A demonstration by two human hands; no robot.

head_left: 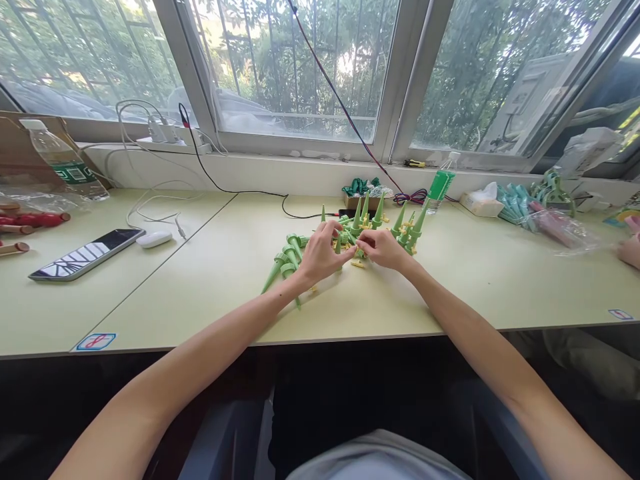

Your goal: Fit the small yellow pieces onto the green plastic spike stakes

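My left hand (321, 255) is curled over the near side of the pile, and a green plastic watering spike (338, 245) shows between its thumb and fingers. Close against it, my right hand (384, 248) has its thumb and fingertips pinched together; whatever small piece they hold is too hidden to name. Several green spikes (287, 257) lie heaped by the left wrist, tips toward me. Others stand point-up (379, 212) behind the hands and to the right (416, 227). Small yellow valve pieces (357, 264) lie scattered among them and just below the fingers.
A phone (87, 255) and a white mouse (154, 239) lie at left, near white cables. A black cable (250, 193) crosses the back. Bottles (67, 163) (441, 183), a tissue box (481, 201) and bagged teal items (523, 203) stand around. Another person's hand (631, 250) appears far right.
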